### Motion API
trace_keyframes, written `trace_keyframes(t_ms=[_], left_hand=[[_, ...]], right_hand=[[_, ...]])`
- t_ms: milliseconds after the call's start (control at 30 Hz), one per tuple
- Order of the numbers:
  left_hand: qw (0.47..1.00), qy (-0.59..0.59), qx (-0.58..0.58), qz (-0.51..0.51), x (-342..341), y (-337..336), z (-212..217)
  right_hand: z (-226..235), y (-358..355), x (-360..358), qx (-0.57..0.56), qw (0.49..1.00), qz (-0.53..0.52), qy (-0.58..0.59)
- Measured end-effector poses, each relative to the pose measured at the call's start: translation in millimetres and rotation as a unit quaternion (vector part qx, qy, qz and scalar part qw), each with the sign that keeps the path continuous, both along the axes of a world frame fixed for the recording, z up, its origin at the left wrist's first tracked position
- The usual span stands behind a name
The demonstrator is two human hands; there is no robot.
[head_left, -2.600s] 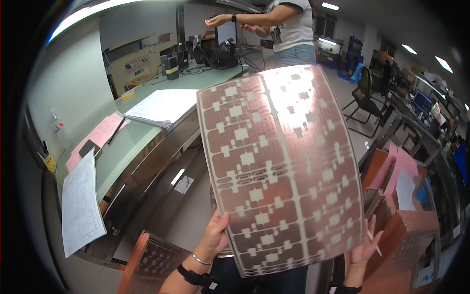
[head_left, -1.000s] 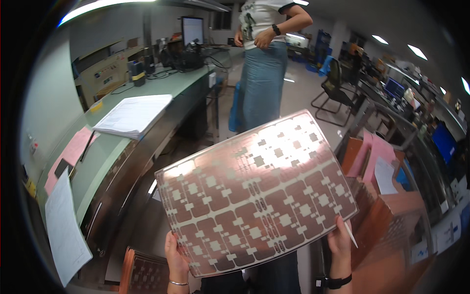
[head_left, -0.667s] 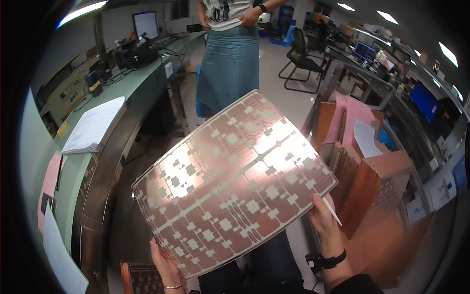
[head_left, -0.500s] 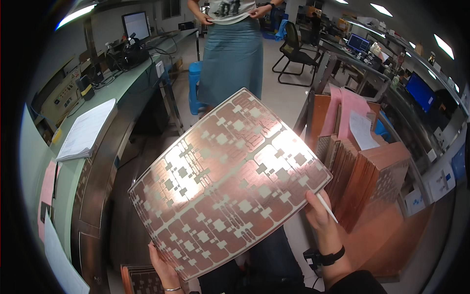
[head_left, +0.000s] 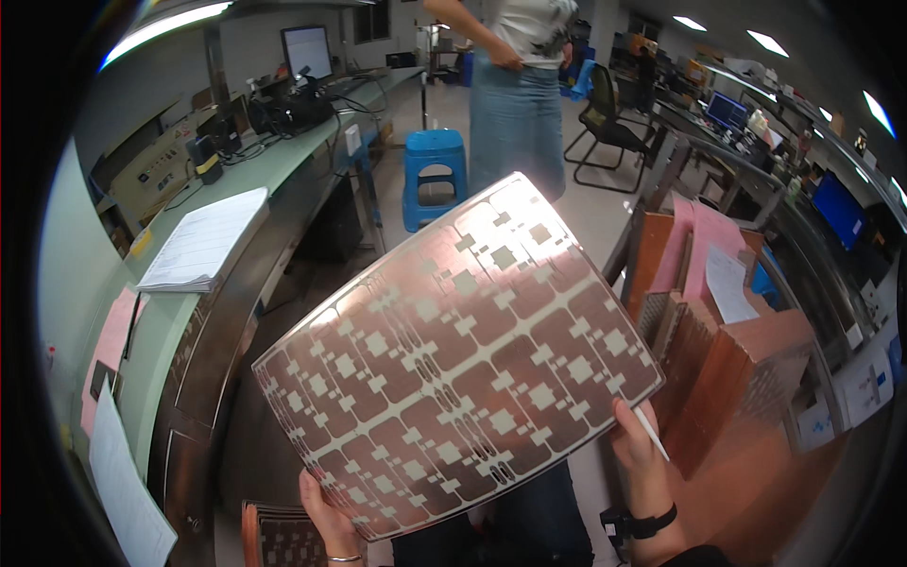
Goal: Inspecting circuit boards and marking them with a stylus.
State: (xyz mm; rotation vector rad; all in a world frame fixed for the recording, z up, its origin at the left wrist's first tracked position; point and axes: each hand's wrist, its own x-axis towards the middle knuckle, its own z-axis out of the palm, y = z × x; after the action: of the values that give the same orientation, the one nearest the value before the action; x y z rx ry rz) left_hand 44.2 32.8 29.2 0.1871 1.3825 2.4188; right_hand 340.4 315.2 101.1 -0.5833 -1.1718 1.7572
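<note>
A large copper-coloured circuit board panel (head_left: 444, 378) with pale block patterns is held tilted in front of me, its upper part catching bright glare. My left hand (head_left: 326, 515) grips the panel's lower left edge, thumb on the face. At the lower right corner, my right hand (head_left: 639, 444) is closed on the edge and also holds a thin white pen-like stick (head_left: 652, 433). The fingers behind the panel are hidden on both sides.
Upright copper panels (head_left: 704, 378) with pink sheets (head_left: 697, 248) stand at right. More panels (head_left: 283, 539) sit low at left. A green bench (head_left: 283, 156) carries a paper stack (head_left: 208, 236). Beyond are a blue stool (head_left: 436, 180), a standing person (head_left: 518, 113) and a black chair (head_left: 605, 123).
The view has shifted left, bringing the blue stool fully into sight. The panel has turned slightly, and its glare has moved toward the top corner. The standing person has turned sideways.
</note>
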Motion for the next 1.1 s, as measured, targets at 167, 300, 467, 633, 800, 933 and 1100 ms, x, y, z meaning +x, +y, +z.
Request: trace_keyframes(t_ms=[167,300,467,633,800,933,1100], left_hand=[[0.999,0.013,-0.011,0.047,-2,-2,-10],[0.997,0.010,-0.010,0.076,3,-5,-2],[0.996,-0.034,0.041,0.071,3,-10,9],[0.995,-0.060,0.067,0.033,1,-17,23],[0.996,-0.061,0.039,-0.043,-3,-15,32],[0.992,-0.100,0.056,-0.060,-3,-7,28],[0.985,-0.118,0.072,-0.100,-4,-4,38]], right_hand=[[-3,2,3,0.017,1.000,0.016,-0.015],[-22,8,7,0.008,0.999,0.037,-0.018],[-10,-5,2,-0.042,0.999,-0.016,0.003],[-28,-2,5,-0.075,0.995,-0.053,0.032],[-29,7,5,-0.094,0.992,-0.071,0.048],[-36,18,10,-0.102,0.990,-0.089,0.029],[-38,24,16,-0.123,0.989,-0.079,0.026]])
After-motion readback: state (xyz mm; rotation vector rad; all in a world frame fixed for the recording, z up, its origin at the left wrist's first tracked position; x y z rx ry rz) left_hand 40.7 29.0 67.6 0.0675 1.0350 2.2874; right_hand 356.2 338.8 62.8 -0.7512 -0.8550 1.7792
